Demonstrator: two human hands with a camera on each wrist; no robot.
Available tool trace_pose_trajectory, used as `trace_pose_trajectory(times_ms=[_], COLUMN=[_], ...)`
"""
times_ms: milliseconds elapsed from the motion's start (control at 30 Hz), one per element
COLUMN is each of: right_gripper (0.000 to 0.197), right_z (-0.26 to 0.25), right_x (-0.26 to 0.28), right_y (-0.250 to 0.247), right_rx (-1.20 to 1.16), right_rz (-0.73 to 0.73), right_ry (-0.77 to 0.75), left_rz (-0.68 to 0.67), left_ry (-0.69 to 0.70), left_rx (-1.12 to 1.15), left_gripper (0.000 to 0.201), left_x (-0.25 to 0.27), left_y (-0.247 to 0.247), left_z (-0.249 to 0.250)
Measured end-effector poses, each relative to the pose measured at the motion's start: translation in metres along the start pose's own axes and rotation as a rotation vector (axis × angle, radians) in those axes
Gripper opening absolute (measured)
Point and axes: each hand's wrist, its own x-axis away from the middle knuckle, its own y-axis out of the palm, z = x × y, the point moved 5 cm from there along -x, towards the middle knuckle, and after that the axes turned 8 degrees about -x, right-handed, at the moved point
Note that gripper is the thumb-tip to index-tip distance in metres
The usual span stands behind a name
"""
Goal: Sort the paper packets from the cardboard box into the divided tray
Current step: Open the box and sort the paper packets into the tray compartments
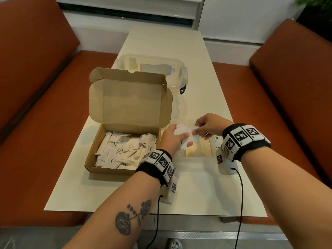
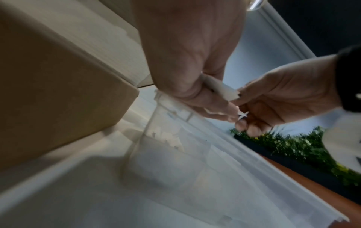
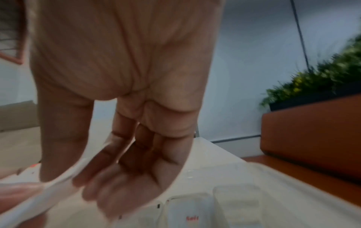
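While the left hand (image 1: 172, 139) grips a small bundle of paper packets (image 1: 183, 135) just to the right of the cardboard box (image 1: 124, 150), the right hand (image 1: 206, 126) pinches the corner of one packet between thumb and forefinger, its other fingers loosely curled. Both hands hover over the divided tray (image 1: 199, 150), which sits on the table (image 1: 197, 186) right of the box; many more packets (image 1: 122, 150) still lie in the box.

The likely slip is that pulling one packet drags a neighbour out of the loose bundle, so that it falls into the wrong compartment or onto the table. A packet read wrongly could also be misfiled, since the printing is small and the packets look alike.

Much is hard to make out. The hands and wristbands cover most of the tray, so its dividers and contents barely show from the head view; the right wrist view shows only a packet printed "Salt" (image 3: 192, 216) in one compartment. How many packets the left hand holds cannot be told. Behind the box stands a clear lidded container (image 1: 152, 69), its contents indistinct.
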Motion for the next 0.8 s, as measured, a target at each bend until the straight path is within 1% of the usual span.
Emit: trace_pose_trajectory(times_ms=[67,133,233,300,367,467,533,600,700,733,800], right_gripper=[0.018,0.019,0.010,0.009,0.009,0.004,0.004,0.006,0.006,0.004,0.004], right_z=[0.004,0.008,0.009,0.008,0.006,0.004,0.003,0.004,0.008,0.011,0.015], right_x=[0.002,0.004,0.004,0.003,0.002,0.001,-0.001,-0.002,-0.003,-0.004,-0.005], right_y=[0.003,0.002,-0.003,-0.009,-0.014,-0.014,-0.011,-0.010,-0.020,-0.027,-0.041], right_rx=[-0.184,-0.290,-0.401,-0.437,-0.399,-0.258,-0.196,-0.173,-0.144,-0.080,0.124], right_rz=[-0.010,0.002,0.069,0.112,0.124,0.078,0.044,0.052,0.149,0.207,0.315], right_ry=[0.026,0.037,0.031,0.005,-0.016,-0.010,-0.007,-0.010,-0.014,-0.012,0.014], left_rz=[0.050,0.066,0.030,0.014,0.006,0.020,0.021,0.016,0.042,0.060,0.080], left_ry=[0.030,0.037,0.011,0.000,-0.007,-0.007,0.005,0.015,0.035,0.039,0.037], left_rx=[-0.011,-0.040,0.005,0.002,-0.004,0.028,0.035,0.027,0.037,0.058,0.096], left_gripper=[0.028,0.029,0.029,0.030,0.029,0.025,0.023,0.022,0.022,0.022,0.021], left_x=[-0.002,-0.004,-0.003,-0.003,-0.003,-0.004,-0.006,-0.006,-0.008,-0.009,-0.010], left_y=[-0.003,-0.003,0.001,0.003,0.004,0.002,0.001,0.000,-0.003,-0.006,-0.009], left_z=[0.001,0.002,0.001,-0.001,-0.003,-0.003,-0.004,-0.005,-0.006,-0.006,-0.006])
